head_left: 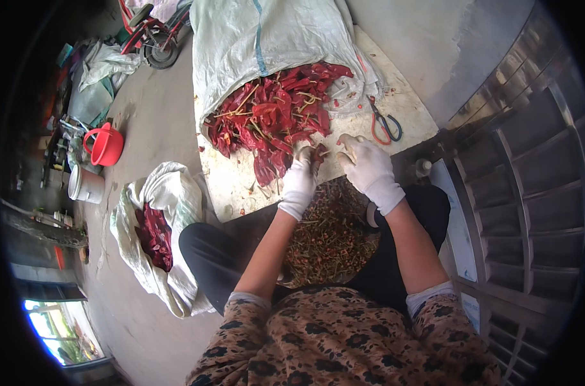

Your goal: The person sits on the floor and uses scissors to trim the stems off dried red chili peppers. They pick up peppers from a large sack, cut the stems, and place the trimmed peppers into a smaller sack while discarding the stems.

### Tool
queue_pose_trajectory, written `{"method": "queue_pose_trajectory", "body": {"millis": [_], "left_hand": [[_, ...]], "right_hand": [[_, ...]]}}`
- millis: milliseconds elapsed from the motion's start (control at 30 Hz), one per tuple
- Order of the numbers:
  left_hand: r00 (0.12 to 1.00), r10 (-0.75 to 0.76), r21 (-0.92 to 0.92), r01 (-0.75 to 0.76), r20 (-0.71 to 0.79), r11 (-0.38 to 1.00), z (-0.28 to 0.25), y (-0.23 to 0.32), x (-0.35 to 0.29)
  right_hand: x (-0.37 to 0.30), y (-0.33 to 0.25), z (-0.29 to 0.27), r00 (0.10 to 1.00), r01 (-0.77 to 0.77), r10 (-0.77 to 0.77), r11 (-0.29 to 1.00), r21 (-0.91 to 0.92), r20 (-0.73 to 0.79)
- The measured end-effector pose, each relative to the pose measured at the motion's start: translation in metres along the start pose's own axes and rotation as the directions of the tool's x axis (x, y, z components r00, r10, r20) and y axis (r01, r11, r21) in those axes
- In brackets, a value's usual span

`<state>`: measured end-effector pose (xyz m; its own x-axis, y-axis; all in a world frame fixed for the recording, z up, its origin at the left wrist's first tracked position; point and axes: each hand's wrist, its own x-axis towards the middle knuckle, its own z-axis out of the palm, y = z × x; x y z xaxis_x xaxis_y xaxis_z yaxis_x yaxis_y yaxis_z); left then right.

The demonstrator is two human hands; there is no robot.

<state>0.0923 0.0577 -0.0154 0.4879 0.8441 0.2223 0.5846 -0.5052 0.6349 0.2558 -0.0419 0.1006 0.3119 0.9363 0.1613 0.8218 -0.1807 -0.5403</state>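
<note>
Both my hands wear white gloves. My left hand [301, 177] reaches into the near edge of a pile of dried red chillies [273, 112] and grips one of them. My right hand [368, 168] is beside it, fingers curled around a small pale stem end. The chillies spill out of a large white woven sack [260, 35] lying on a pale board [402, 106]. Between my knees lies a heap of cut stems and bits [331, 235].
Red-handled scissors [384, 123] lie on the board to the right. A smaller white sack holding red chillies [156, 235] sits on the floor at left. A red bucket [105, 145] and white tub [85, 185] stand further left. Metal racks [530, 193] are on the right.
</note>
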Motion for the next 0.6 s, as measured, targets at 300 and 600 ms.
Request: {"method": "queue_pose_trajectory", "body": {"millis": [300, 600], "left_hand": [[0.996, -0.054, -0.687, 0.090, 0.074, 0.721, -0.061, 0.047, -0.030], [0.956, 0.281, -0.439, -0.217, 0.084, 0.872, -0.095, 0.050, -0.025]], "right_hand": [[0.006, -0.023, 0.029, 0.963, 0.232, -0.184, 0.938, 0.258, -0.198], [-0.006, -0.025, 0.026, 0.983, -0.181, 0.097, 0.436, 0.881, 0.154]]}}
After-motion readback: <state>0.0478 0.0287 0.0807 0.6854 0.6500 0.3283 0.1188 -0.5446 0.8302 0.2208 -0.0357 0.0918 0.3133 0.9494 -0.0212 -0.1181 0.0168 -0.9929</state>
